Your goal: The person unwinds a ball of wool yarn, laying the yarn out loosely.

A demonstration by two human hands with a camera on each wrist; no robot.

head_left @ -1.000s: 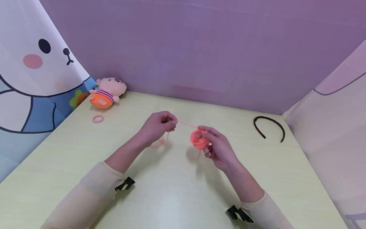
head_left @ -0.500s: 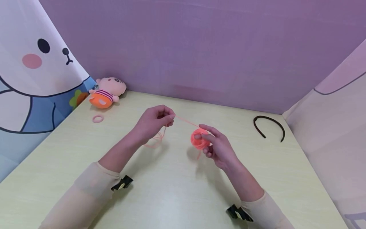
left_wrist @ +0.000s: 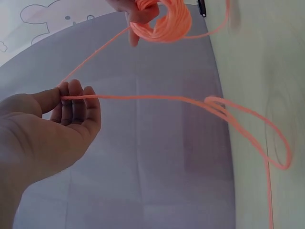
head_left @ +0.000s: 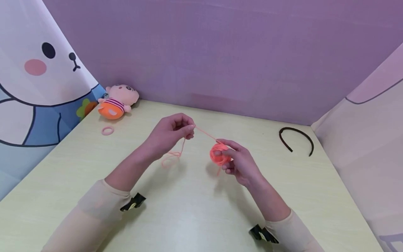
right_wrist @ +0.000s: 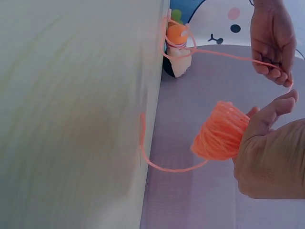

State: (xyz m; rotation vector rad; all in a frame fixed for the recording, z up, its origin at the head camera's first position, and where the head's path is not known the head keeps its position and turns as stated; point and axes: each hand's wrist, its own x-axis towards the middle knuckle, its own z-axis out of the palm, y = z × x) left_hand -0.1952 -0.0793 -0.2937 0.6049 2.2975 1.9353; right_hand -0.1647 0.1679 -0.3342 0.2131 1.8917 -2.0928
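A small wound bundle of coral yarn [head_left: 218,158] is held in my right hand [head_left: 241,161], with the thumb over its near side. In the left wrist view the yarn bundle [left_wrist: 176,21] shows an open middle, like a ring. My left hand [head_left: 173,134] pinches the yarn strand [left_wrist: 128,97] between thumb and fingertips. From that pinch one stretch runs taut to the top of the bundle by my right index finger. The rest hangs below my left hand in loose loops [head_left: 171,158] over the table. A short tail [right_wrist: 171,169] dangles under the bundle.
A plush doll [head_left: 118,101] in orange shorts leans at the back left of the pale table [head_left: 195,217], with a pink ring [head_left: 107,131] in front of it. At the right lies a black headband [head_left: 296,131]. A purple cloth [head_left: 220,63] stands behind.
My left hand has moved up and away, lengthening the taut strand, then slightly back to the right. The loose loops shifted below it. My right hand stays nearly still with the bundle.
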